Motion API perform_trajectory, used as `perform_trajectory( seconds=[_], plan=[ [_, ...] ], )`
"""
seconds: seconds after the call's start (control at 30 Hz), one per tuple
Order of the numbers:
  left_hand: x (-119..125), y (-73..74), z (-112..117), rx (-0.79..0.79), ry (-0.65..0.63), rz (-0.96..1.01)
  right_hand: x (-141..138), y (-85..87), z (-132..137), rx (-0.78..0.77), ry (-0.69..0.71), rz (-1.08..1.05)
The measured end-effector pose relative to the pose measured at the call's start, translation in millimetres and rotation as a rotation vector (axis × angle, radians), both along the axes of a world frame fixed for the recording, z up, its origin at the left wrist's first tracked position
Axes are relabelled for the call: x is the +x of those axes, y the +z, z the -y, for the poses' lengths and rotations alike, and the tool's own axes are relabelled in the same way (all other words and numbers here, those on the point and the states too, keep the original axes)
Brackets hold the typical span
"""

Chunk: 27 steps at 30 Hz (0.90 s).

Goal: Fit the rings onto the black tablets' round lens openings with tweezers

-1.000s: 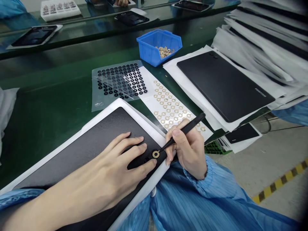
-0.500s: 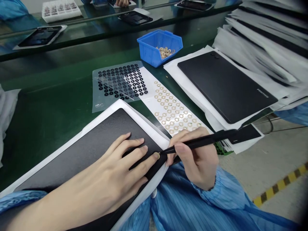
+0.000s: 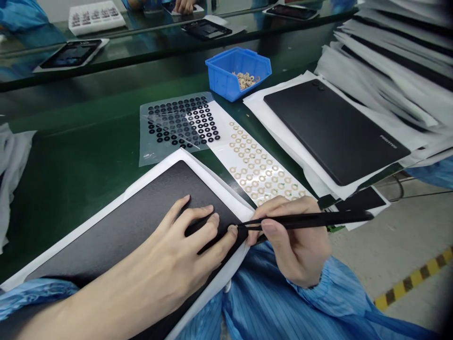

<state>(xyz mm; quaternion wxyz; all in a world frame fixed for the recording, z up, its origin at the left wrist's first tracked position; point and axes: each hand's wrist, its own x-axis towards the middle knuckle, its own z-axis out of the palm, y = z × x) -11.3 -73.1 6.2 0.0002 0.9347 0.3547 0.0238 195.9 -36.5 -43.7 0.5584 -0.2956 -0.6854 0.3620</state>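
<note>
A black tablet back cover [image 3: 116,226] lies at an angle before me on a white foam sheet [image 3: 155,177]. My left hand [image 3: 191,245] rests on it, fingers spread, one fingertip pressed beside a small round spot near the cover's right corner. Black tweezers [image 3: 311,219] are held in my right hand [image 3: 297,236], between thumb and fingers. Their tips meet the cover at that same fingertip, and whatever lies beneath it is hidden. Just beyond are a sheet of cream-coloured rings [image 3: 260,165] and a clear film with black rings [image 3: 177,120].
A blue bin [image 3: 237,73] with loose cream rings stands farther back. To the right, another black cover [image 3: 332,130] lies on white sheets beside a tall stack of wrapped covers [image 3: 396,71]. Across the line are a white tray [image 3: 95,18] and a co-worker's hand [image 3: 184,5].
The tweezers have swung to a flatter angle, their tips still by the left fingertip. A pale yellow ring seen under that fingertip earlier no longer shows. The view has shifted slightly.
</note>
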Motion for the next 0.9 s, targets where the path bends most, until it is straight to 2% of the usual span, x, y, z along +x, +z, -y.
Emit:
perform_trajectory(
  seconds=[0.17,0.33,0.4,0.47,0.5,0.57,0.6,0.63,0.73,0.8,0.83,0.9],
  plan=[
    [0.5,3.0,-3.2,-0.002,0.012,0.097,-3.4,-1.5,0.4,0.042,-0.04,0.015],
    [0.1,4.9,-5.5,-0.048,0.028,0.171,-7.8,-1.2,7.9,0.01,0.004,-0.052],
    [-0.8,5.4,-5.2,-0.059,0.033,0.176,-4.0,6.7,9.4,-0.021,0.037,-0.055],
    [-1.4,5.4,-4.7,-0.06,0.026,0.178,4.1,22.7,1.8,0.03,0.032,-0.011],
    [-1.6,5.3,-4.6,-0.059,0.023,0.18,8.9,33.9,-7.5,0.09,-0.013,0.056],
    [-1.7,4.6,-4.9,-0.058,0.019,0.183,16.4,60.8,-39.3,0.236,-0.177,0.294],
    [-1.8,4.2,-5.3,-0.058,0.019,0.184,17.7,75.1,-61.7,0.32,-0.291,0.403],
    [-1.9,3.6,-5.8,-0.059,0.02,0.183,16.7,88.8,-87.7,0.379,-0.332,0.471],
    [-2.7,2.4,-7.3,-0.081,0.024,0.175,0.0,117.0,-175.8,0.433,-0.257,0.443],
    [-3.3,2.3,-6.6,-0.104,0.033,0.171,-16.7,120.7,-229.7,0.402,-0.354,0.542],
    [-3.3,2.7,-5.6,-0.112,0.033,0.175,-24.3,118.5,-252.0,0.33,-0.384,0.69],
    [-3.0,4.5,-2.9,-0.123,0.035,0.181,-34.8,109.6,-285.3,0.24,-0.338,0.811]
  ],
)
